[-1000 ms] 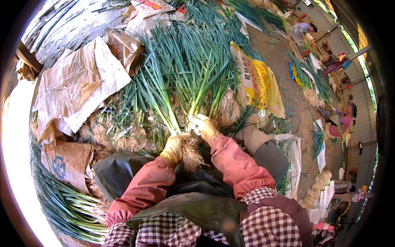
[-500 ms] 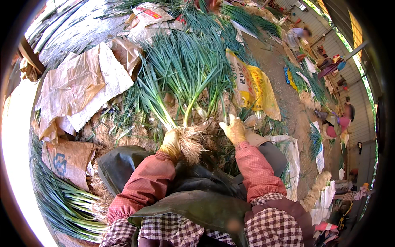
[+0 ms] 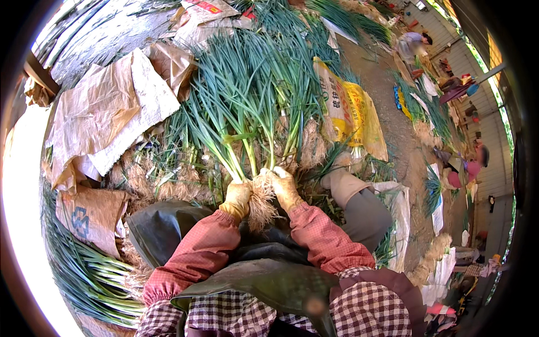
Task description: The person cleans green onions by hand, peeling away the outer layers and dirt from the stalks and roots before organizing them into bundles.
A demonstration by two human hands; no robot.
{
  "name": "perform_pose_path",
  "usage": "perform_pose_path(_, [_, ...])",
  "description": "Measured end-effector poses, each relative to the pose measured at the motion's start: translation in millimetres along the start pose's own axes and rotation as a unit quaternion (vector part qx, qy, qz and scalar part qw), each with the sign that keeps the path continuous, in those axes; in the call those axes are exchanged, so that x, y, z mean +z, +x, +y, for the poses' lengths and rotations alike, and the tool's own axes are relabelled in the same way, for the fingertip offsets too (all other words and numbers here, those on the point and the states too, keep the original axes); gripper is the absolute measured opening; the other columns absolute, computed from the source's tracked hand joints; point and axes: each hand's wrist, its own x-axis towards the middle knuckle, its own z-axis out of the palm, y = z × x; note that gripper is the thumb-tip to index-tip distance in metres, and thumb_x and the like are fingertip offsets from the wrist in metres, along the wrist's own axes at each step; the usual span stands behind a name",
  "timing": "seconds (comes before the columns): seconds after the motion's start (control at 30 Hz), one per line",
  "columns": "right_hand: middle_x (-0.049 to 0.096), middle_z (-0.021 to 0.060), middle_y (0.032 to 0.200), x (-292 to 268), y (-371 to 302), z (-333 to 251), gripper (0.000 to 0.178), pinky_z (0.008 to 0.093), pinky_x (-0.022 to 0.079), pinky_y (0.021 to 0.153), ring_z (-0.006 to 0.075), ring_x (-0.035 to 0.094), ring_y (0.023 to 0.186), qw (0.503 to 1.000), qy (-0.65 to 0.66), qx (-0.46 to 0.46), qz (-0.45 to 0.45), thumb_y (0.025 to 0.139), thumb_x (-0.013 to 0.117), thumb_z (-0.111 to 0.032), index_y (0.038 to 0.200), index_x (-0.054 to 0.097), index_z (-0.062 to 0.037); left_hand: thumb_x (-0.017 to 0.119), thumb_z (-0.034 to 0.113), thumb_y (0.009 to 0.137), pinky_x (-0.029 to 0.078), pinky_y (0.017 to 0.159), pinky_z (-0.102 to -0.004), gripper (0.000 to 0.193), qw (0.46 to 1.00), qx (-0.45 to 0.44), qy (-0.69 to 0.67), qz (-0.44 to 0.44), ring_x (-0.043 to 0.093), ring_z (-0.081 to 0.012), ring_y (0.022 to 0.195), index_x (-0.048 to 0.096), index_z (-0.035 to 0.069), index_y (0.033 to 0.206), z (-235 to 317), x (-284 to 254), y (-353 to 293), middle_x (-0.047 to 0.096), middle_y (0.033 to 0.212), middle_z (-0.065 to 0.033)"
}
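Note:
In yellowish work gloves, both hands meet at the root end of a small bunch of green onions (image 3: 234, 162) in front of my lap. My left hand (image 3: 236, 199) is closed round the white stems, with the pale, stringy roots (image 3: 261, 203) hanging beside it. At the right of those roots, my right hand (image 3: 282, 188) pinches a stem at its base. The long green leaves point away from me and overlap a larger heap of green onions (image 3: 252, 84). Another root clump (image 3: 311, 146) lies just beyond my right hand.
Sacking (image 3: 106, 112) covers the ground at the left, above a pile of green onions (image 3: 95, 281). A yellow and white printed sack (image 3: 351, 109) lies right of the heap. Other people (image 3: 414, 45) sit along the right side by the wall. A dark apron (image 3: 252, 286) covers my lap.
My right hand has moved left, from apart at the right to beside the roots, and now pinches a stem there. My left hand keeps its hold on the bunch.

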Motion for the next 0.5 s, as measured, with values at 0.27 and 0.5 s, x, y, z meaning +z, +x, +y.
perform_pose_path(0.27, [0.058, 0.0044, 0.07, -69, 46, 35, 0.014, 0.0215, 0.044, 0.052, 0.0123, 0.054, 0.059, 0.981, 0.127, 0.025, 0.142, 0.085, 0.052, -0.018, 0.089, 0.055, -0.0051, 0.049, 0.005, 0.08, 0.049, 0.051, -0.0299, 0.012, 0.986, -0.097, -0.066, -0.121, 0.057, -0.0207, 0.058, 0.056, -0.003, 0.086, 25, 32, -30, 0.058, 0.071, -0.0105])
perform_pose_path(0.5, [0.059, 0.013, 0.088, -38, 7, -1, 0.061, 0.0285, 0.047, 0.067, 0.0177, 0.058, 0.077, 0.907, -0.343, 0.218, -0.106, 0.084, 0.042, -0.053, 0.111, 0.05, 0.0018, 0.061, 0.011, 0.068, 0.047, 0.069, -0.034, 0.023, 0.941, 0.107, 0.26, -0.188, 0.059, -0.0297, 0.079, 0.06, 0.005, 0.091, 15, -14, -18, 0.061, 0.085, -0.0148])
